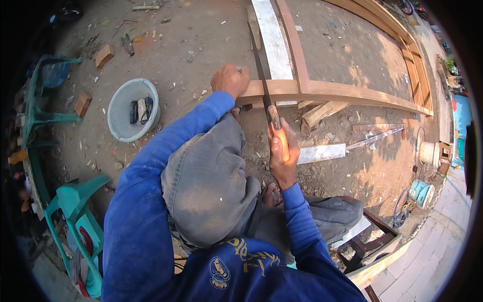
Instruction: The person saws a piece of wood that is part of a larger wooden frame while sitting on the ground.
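Note:
My right hand (282, 158) grips the orange handle of a hand saw (263, 85). Its long dark blade runs up and away, crossing the corner of a wooden frame (342, 93) that lies on the dirt ground. My left hand (230, 80) presses down on the end of that frame's near rail, just left of the blade. My raised knee in grey trousers (206, 176) sits between my two arms. Both sleeves are blue.
A pale round basin (121, 108) holding small tools sits on the dirt to the left. Green plastic chairs (75, 211) stand at the far left. Loose wood offcuts (322, 153) lie right of the saw. A low wooden stool (370, 241) and buckets (420, 191) are at the lower right.

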The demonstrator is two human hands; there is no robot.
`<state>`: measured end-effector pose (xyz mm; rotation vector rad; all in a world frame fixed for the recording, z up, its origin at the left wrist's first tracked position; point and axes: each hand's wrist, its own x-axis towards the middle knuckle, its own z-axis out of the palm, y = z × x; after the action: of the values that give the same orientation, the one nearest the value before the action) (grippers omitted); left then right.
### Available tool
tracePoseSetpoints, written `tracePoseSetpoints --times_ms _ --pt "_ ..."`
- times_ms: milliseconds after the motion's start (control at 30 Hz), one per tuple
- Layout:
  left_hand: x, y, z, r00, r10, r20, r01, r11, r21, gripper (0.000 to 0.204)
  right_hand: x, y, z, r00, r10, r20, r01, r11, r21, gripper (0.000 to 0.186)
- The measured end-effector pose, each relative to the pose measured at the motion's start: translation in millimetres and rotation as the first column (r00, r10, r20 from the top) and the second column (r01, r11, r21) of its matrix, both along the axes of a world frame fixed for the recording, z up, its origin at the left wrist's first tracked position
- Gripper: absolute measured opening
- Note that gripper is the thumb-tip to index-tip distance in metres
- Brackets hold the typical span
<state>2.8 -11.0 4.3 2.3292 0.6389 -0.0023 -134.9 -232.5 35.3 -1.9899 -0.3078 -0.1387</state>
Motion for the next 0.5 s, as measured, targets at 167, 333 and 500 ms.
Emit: tracePoseSetpoints --times_ms 167,333,500 --pt "-1.4 9.9 -13.1 1.000 0.028 0.004 -0.029 0.999 0.021 0.041 -12.8 3.7 27.4 0.991 -0.014 -0.134 0.013 1.000 -0.005 0.046" --pt "-11.3 17.9 -8.2 0.998 0.067 -0.014 -0.067 0.998 -0.006 0.039 -170.9 -80.5 92.0 0.972 0.009 -0.236 -0.039 0.991 -0.125 0.057" --pt "-7.7 13.1 -4.9 0.999 0.046 -0.029 -0.046 0.999 0.002 0.040 -60.7 -28.4 13.8 0.988 0.019 -0.154 -0.024 0.999 -0.030 0.049"
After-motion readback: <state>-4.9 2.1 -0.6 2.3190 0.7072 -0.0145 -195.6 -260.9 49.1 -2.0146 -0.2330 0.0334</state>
